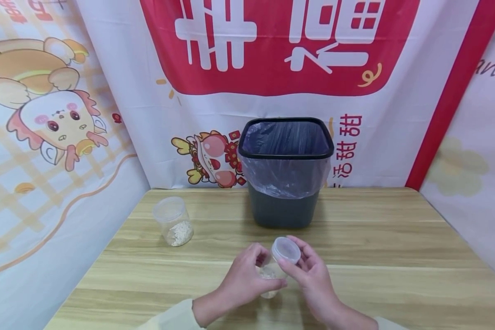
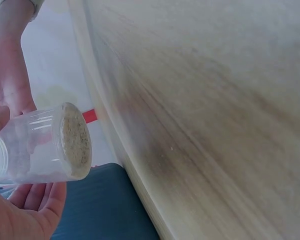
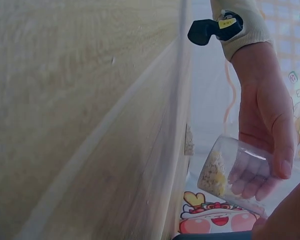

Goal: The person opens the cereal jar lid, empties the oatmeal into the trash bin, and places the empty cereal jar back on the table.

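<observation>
A person's two hands meet over a wood-grained counter (image 1: 375,243), one clear jar (image 1: 270,272) held between them, pale flaky grains (image 3: 214,176) gathered at its base. The jar sits in front of the person, on the near side of a dark bin (image 1: 284,213), apart from it. The left hand (image 1: 245,275) has its grip narrowed round the jar's body, thumb across the near side; the right hand (image 1: 315,277) has fingers and thumb closed about the rim of the whitish lid (image 1: 287,250).

The telling line appears to be the jar's long axis: it tilts, base low beside the left thumb, lidded end up and leaning toward the right hand. The right hand is thus the nearer to the lid, the left to the grains. In the right wrist view, the base hangs just clear of the counter. Whether the lid is seated tight or loose cannot be told.

By count: two hands, two clear jars, one bin, one plastic liner (image 1: 286,176) folded over its rim, and one lid plainly visible. The second jar (image 1: 173,222), also with grains in the bottom, stands well apart, at the counter's far left; whether it is capped is unclear.
</observation>
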### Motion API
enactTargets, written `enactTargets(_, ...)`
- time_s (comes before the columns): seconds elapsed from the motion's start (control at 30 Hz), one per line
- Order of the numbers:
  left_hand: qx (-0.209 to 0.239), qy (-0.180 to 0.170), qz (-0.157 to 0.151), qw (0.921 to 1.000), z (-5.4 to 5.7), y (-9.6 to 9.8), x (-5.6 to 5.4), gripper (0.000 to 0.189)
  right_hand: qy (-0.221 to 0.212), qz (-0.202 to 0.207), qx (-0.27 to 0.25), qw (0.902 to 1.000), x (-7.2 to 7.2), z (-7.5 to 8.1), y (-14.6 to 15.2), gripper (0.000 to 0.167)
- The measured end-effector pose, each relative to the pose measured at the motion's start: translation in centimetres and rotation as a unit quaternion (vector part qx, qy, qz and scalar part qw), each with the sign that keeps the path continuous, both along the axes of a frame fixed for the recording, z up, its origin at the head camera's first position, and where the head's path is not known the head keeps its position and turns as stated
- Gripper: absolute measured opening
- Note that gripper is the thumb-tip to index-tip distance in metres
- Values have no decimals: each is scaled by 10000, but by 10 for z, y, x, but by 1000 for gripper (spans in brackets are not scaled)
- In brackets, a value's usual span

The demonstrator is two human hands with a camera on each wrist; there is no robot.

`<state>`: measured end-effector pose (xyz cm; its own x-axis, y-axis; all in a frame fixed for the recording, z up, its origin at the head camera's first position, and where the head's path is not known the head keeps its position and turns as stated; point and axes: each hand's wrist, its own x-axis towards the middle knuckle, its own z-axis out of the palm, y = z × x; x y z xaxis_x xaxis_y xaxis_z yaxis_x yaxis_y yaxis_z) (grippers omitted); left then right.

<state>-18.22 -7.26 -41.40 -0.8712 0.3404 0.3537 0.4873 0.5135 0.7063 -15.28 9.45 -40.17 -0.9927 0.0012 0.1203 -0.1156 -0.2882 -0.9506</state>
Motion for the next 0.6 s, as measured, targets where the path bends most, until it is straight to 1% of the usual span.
enactTargets(0.2,251,-148,-294,9991,-1,-2,-2,50,58,39,75,9999,-3,1,6,60)
enactTargets(0.3,373,-281,-425,9980,-2,-3,-3,50,208,111,13,9997,-4,2,9,60)
enactTargets(0.5,526,-587,-582,9952,-3,-3,-3,53,506,231,-51,9984,-8,4,13,61)
enactTargets(0.6,571,-637,-629,9943,-3,-4,-3,52,606,209,-56,9979,-11,6,16,61)
